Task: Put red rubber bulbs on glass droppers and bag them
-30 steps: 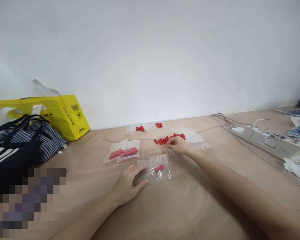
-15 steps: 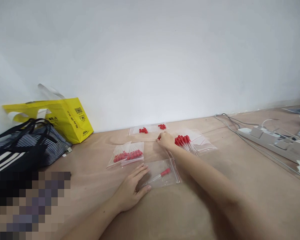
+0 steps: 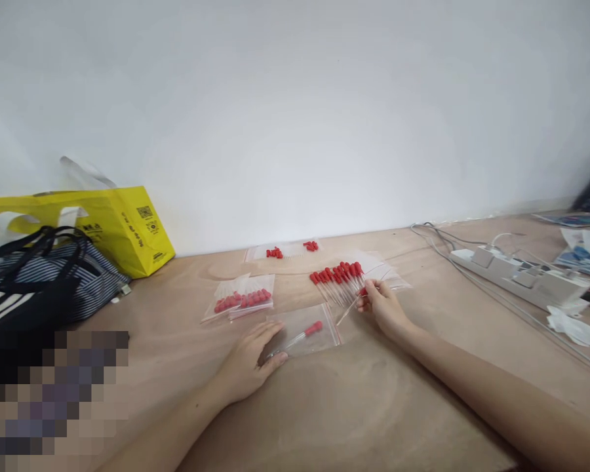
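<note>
My right hand (image 3: 381, 307) pinches a red-topped dropper (image 3: 348, 309), its clear tube pointing down to the left. Just left of that hand lies a row of several droppers (image 3: 337, 275) with red bulbs and clear tubes. Fingers spread, my left hand (image 3: 250, 354) rests on the table at the left edge of a clear zip bag (image 3: 324, 331). One dropper (image 3: 313, 328) lies inside this bag, its red bulb toward the right. Filled bags with red bulbs (image 3: 256, 299) sit beyond my left hand.
More flat clear bags (image 3: 386, 272) lie right of the dropper row. A bag (image 3: 290, 250) with small red bulbs is near the wall. A yellow bag (image 3: 128, 229) and striped bag (image 3: 101, 278) stand left; a power strip (image 3: 516, 275) and cables lie right.
My right hand has moved right and toward me, and a dropper now shows in its fingers. The dropper row is uncovered. The view has shifted slightly; my left hand stays beside the bag.
</note>
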The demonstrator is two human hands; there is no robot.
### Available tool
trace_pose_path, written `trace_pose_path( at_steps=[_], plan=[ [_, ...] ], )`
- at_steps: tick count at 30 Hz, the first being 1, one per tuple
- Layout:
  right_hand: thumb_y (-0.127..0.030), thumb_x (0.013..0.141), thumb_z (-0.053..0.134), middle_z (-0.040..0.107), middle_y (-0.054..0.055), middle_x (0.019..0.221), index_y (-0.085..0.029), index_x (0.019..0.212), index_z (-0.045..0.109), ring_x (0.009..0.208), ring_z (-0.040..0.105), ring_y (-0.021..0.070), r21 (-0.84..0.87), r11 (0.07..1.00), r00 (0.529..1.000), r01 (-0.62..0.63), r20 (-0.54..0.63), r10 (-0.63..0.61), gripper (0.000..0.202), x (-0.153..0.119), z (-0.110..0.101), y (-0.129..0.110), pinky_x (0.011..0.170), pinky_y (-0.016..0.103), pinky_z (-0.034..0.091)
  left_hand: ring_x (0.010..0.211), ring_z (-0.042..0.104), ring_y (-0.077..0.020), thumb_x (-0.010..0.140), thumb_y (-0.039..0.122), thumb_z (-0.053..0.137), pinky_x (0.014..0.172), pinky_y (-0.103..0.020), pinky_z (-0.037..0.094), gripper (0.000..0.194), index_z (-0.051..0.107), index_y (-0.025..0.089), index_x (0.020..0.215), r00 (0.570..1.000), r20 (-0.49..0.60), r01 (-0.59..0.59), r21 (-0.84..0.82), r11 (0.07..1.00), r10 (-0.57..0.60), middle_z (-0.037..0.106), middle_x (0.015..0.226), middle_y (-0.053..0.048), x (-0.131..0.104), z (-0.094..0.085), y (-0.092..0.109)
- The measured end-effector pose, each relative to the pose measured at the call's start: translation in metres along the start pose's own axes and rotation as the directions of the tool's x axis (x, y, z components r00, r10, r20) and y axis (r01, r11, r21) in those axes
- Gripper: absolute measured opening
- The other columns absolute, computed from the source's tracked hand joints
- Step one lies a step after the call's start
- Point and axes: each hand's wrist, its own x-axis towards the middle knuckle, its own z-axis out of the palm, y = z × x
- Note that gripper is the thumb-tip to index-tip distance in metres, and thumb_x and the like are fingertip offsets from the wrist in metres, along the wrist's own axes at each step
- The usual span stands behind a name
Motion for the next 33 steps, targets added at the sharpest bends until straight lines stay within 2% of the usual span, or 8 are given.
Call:
trace_pose_path(
  at_steps=[6, 10, 15, 21, 26, 29, 31, 33],
  plan=[
    [-0.045, 0.067, 0.060, 0.057, -0.002, 0.064, -0.020, 0.074, 0.043, 0.051, 0.056, 0.0104, 0.098, 0.988, 0.987, -0.122, 0.119, 0.110, 0.031, -0.007, 0.008, 0.002, 0.052, 0.025, 0.047, 0.117, 0.040, -0.0252, 0.080, 0.040, 0.045, 0.097, -0.044, 0.033, 0.046, 0.045, 0.019, 0.121, 0.999, 0.033, 0.019, 0.021, 1.000, -0.019, 0.048, 0.125, -0.007, 0.000, -0.001, 0.003],
    [-0.038, 0.064, 0.065, 0.057, -0.003, 0.060, -0.018, 0.071, 0.051, 0.057, 0.056, 0.0102, -0.015, 0.986, 0.935, -0.166, 0.317, 0.162, 0.026, -0.016, 0.007, -0.002, 0.059, 0.024, 0.046, 0.114, 0.042, -0.0251, 0.080, 0.040, 0.046, 0.095, -0.043, 0.035, 0.044, 0.047, 0.020, 0.118, 1.000, 0.011, 0.003, 0.007, 1.000, -0.003, 0.051, 0.121, -0.006, 0.000, -0.001, 0.002],
    [-0.035, 0.062, 0.067, 0.057, -0.002, 0.059, -0.016, 0.075, 0.064, 0.051, 0.047, 0.0079, -0.304, 0.948, 0.835, 0.100, 0.543, 0.086, 0.023, -0.023, 0.007, -0.004, 0.050, 0.020, 0.039, 0.110, 0.046, -0.0240, 0.079, 0.039, 0.048, 0.093, -0.042, 0.039, 0.041, 0.049, 0.021, 0.116, 0.999, -0.027, -0.042, -0.020, 0.999, 0.041, 0.054, 0.117, -0.006, 0.000, 0.000, -0.002],
    [-0.037, 0.073, 0.056, 0.060, 0.002, 0.070, -0.017, 0.077, 0.069, 0.063, 0.048, 0.0109, -0.349, 0.829, 0.619, 0.437, 0.785, 0.003, 0.024, -0.021, 0.016, -0.007, 0.057, 0.022, 0.039, 0.110, 0.046, -0.0238, 0.079, 0.039, 0.049, 0.093, -0.042, 0.038, 0.038, 0.052, 0.021, 0.113, 0.998, -0.023, -0.058, -0.006, 0.998, 0.058, 0.054, 0.118, -0.006, 0.001, 0.001, -0.003],
    [-0.042, 0.063, 0.064, 0.053, -0.001, 0.054, -0.013, 0.059, 0.065, 0.051, 0.044, 0.0078, -0.423, 0.820, 0.672, 0.386, 0.738, 0.064, 0.029, -0.013, 0.027, 0.003, 0.047, 0.019, 0.034, 0.110, 0.046, -0.0235, 0.079, 0.039, 0.049, 0.092, -0.041, 0.039, 0.038, 0.053, 0.020, 0.112, 0.998, -0.025, -0.064, 0.009, 0.998, 0.065, 0.054, 0.118, -0.006, 0.003, 0.002, -0.003],
    [-0.040, 0.058, 0.068, 0.050, -0.003, 0.048, -0.013, 0.057, 0.062, 0.045, 0.041, 0.0063, -0.509, 0.778, 0.661, 0.368, 0.732, 0.166, 0.028, -0.005, 0.028, 0.004, 0.043, 0.018, 0.031, 0.109, 0.047, -0.0237, 0.079, 0.039, 0.049, 0.092, -0.041, 0.039, 0.038, 0.053, 0.021, 0.112, 0.997, -0.026, -0.068, 0.020, 0.998, 0.068, 0.055, 0.118, -0.006, 0.003, 0.002, -0.003],
    [-0.037, 0.062, 0.065, 0.056, -0.002, 0.053, -0.014, 0.062, 0.063, 0.048, 0.047, 0.0075, -0.588, 0.691, 0.679, 0.421, 0.709, 0.189, 0.023, 0.005, 0.029, -0.002, 0.046, 0.018, 0.034, 0.109, 0.047, -0.0237, 0.079, 0.038, 0.049, 0.091, -0.041, 0.040, 0.037, 0.053, 0.021, 0.112, 0.997, -0.023, -0.074, 0.018, 0.997, 0.074, 0.055, 0.117, -0.006, 0.002, 0.001, -0.002],
    [-0.034, 0.070, 0.057, 0.060, -0.001, 0.061, -0.015, 0.067, 0.064, 0.056, 0.052, 0.0095, -0.704, 0.503, 0.770, 0.502, 0.629, 0.111, 0.021, 0.020, 0.034, -0.011, 0.051, 0.018, 0.038, 0.109, 0.047, -0.0237, 0.079, 0.037, 0.049, 0.092, -0.041, 0.040, 0.037, 0.053, 0.020, 0.111, 0.997, -0.020, -0.076, 0.013, 0.997, 0.076, 0.055, 0.117, -0.007, 0.002, 0.000, -0.002]
  ],
)
